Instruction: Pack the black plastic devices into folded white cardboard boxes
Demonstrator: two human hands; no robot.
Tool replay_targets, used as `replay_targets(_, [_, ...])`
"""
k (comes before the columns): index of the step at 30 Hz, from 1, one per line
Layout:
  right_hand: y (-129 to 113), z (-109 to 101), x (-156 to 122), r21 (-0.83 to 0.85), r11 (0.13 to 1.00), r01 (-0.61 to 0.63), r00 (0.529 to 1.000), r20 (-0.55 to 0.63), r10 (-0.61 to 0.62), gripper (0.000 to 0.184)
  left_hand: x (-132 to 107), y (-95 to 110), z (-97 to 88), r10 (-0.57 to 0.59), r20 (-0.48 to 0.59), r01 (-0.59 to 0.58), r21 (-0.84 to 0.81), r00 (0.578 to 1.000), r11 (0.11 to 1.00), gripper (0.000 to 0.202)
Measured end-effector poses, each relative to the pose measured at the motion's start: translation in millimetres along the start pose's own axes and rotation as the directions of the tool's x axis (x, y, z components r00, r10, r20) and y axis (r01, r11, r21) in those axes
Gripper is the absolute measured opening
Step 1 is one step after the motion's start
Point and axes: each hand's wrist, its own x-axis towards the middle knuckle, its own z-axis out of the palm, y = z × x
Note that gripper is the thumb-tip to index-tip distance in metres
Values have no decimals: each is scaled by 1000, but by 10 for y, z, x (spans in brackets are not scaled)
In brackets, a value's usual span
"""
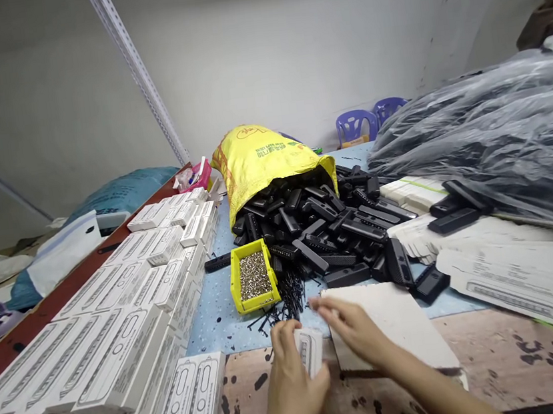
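My left hand (291,383) is wrapped round a small white printed box (310,350) near the table's front edge. My right hand (355,331) lies just right of it, fingers curled at the box's top end and resting over a stack of flat white cards (396,323). Just beyond the hands lie thin black pins (288,299) scattered on the blue mat. A yellow bin (253,277) of small metal screws stands behind them. A yellow sack (263,158) spills a heap of black plastic parts (329,227) onto the table.
Rows of stacked white boxes (110,328) fill the left side. Flat unfolded white cartons (516,271) lie at the right, under a large grey plastic bag (498,126). Blue plastic chairs (357,126) stand by the back wall. A slotted metal post (138,69) leans up at left.
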Motion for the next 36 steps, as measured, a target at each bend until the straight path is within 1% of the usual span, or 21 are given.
replay_targets(2, [242,-43,340,-139,988,-66,989,-142,46,37,147,-105,-93,-85,75,76,110,994,991,54])
replay_targets(3, [350,-50,504,-181,978,-101,980,-189,66,42,208,-157,-134,-120,80,104,180,990,978,58])
replay_targets(5, [517,-40,774,-223,964,-142,972,-217,94,47,288,-229,-196,-154,35,134,334,987,933,66])
replay_targets(7, [605,-42,935,-241,958,-156,971,-216,104,44,327,-232,-213,-121,-30,122,428,992,896,65])
replay_targets(8, [621,-68,970,-239,958,-159,970,-219,107,41,346,-208,-199,-88,-33,94,426,996,900,60])
replay_targets(10, [605,-204,950,-224,959,-171,961,-251,112,37,420,-130,-117,-28,39,13,343,999,939,47])
replay_targets(12, [533,-452,831,-202,961,-188,944,-306,120,38,575,-54,37,5,147,-40,237,989,971,39])
replay_targets(14, [417,-753,652,-195,962,-193,936,-330,121,40,796,-20,236,20,190,-60,204,982,977,36])
replay_targets(15, [351,-892,555,-210,960,-185,947,-300,117,38,912,-21,337,22,199,-63,201,980,978,35])
replay_targets(16, [286,-1007,461,-248,954,-170,966,-235,111,36,1019,-32,432,21,210,-64,202,978,977,34])
replay_targets(18, [181,-1129,305,-330,935,-130,991,-50,120,31,1181,-67,583,21,231,-70,208,973,976,33])
replay_targets(20, [138,-1103,214,-370,923,-109,984,91,152,27,1257,-102,672,28,246,-81,207,969,975,31])
replay_targets(22, [167,-984,183,-343,931,-120,980,107,166,23,1270,-124,709,35,248,-85,194,968,977,30])
replay_targets(24, [253,-850,177,-268,953,-143,988,18,153,19,1255,-129,718,29,241,-71,170,970,983,28])
replay_targets(26, [365,-753,160,-132,974,-183,980,-104,170,17,1239,-117,711,6,222,-36,133,975,990,27])
replay_targets(28, [468,-701,120,113,967,-226,955,-171,243,16,1220,-90,679,-27,188,14,73,982,997,28])
replay_targets(29, [505,-686,95,271,934,-233,940,-185,288,18,1206,-71,650,-43,167,38,30,985,999,28])
replay_targets(30, [528,-673,72,432,874,-222,922,-197,332,20,1186,-48,611,-55,145,59,-23,988,998,27])
replay_targets(32, [524,-644,41,702,700,-130,881,-242,406,25,1119,7,510,-79,111,97,-160,991,982,23])
replay_targets(34, [459,-605,42,857,516,-6,833,-281,476,28,1015,70,403,-119,109,149,-324,987,934,21])
replay_targets(36, [353,-563,68,927,367,78,798,-279,534,24,882,137,315,-180,148,230,-487,972,843,23])
